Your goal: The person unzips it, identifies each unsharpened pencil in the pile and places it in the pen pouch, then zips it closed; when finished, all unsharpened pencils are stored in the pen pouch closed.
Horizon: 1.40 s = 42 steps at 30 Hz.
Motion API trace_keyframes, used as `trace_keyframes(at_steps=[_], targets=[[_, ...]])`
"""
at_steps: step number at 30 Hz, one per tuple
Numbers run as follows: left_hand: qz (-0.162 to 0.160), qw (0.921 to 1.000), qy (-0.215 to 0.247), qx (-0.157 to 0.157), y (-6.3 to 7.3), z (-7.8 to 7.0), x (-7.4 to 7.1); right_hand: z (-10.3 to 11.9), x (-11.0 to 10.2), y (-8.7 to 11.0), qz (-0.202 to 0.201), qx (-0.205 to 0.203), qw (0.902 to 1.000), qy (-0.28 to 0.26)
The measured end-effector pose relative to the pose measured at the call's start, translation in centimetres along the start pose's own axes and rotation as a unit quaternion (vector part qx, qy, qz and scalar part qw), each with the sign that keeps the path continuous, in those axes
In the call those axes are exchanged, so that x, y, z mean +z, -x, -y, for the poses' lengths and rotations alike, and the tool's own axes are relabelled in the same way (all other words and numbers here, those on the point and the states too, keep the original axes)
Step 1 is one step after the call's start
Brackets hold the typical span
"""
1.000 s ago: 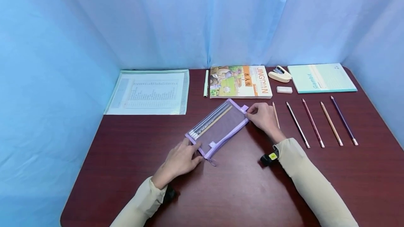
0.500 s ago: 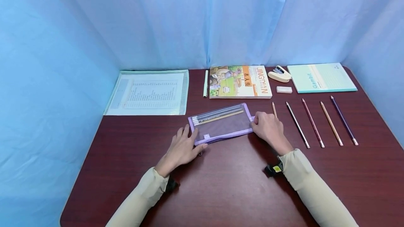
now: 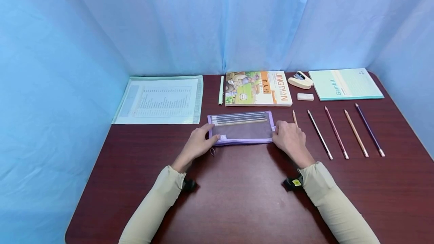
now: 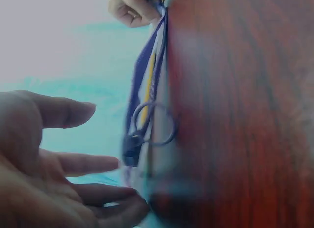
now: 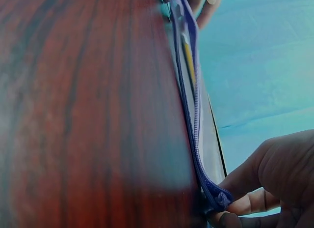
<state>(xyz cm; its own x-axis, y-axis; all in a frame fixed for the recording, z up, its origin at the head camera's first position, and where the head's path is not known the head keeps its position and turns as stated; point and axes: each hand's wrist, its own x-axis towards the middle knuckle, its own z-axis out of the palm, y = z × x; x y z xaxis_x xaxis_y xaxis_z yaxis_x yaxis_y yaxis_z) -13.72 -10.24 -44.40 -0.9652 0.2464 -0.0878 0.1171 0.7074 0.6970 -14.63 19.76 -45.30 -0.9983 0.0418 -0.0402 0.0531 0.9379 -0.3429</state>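
A purple-edged mesh pencil case lies nearly level across the middle of the table, with several pencils inside along its far side. Its zip side faces me; in both wrist views the zip edges gape and a yellow pencil shows between them. My right hand pinches the case's right end by the corner. At the left end, my left hand has its fingers extended by the edge and its thumb spread apart over the near corner. The zip's ring pull hangs at that left corner.
Right of the case lie several loose pencils, one partly behind my right hand. Along the back are a document pouch, a pale green pen, a book, a stapler, an eraser and a notebook.
The pencil case has turned clockwise from a slant to nearly level. My left hand has moved away from me along with its left end; my right hand has shifted slightly right.
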Motion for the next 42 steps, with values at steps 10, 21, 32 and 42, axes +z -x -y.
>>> trace_keyframes(at_steps=[10, 21, 32, 42], targets=[[-0.041, 0.9296, 0.353, -0.099, -2.8, 2.2, 0.7, 0.1, 0.5, -0.4, -0.007, -0.006, 0.9999, 0.007], [-0.077, 0.9165, 0.374, -0.121, -3.4, 2.5, 0.9, 3.4, 0.1, 1.4, -0.096, -0.067, 0.993, 0.007], [-0.086, 0.9121, 0.383, -0.12, -3.5, 2.5, 1.1, 12.6, 4.5, 4.1, 0.058, -0.262, 0.9609, -0.068], [-0.094, 0.908, 0.391, -0.116, -3.4, 2.4, 1.1, 14.7, 6.4, 3.8, 0.001, -0.336, 0.9395, 0.069]])
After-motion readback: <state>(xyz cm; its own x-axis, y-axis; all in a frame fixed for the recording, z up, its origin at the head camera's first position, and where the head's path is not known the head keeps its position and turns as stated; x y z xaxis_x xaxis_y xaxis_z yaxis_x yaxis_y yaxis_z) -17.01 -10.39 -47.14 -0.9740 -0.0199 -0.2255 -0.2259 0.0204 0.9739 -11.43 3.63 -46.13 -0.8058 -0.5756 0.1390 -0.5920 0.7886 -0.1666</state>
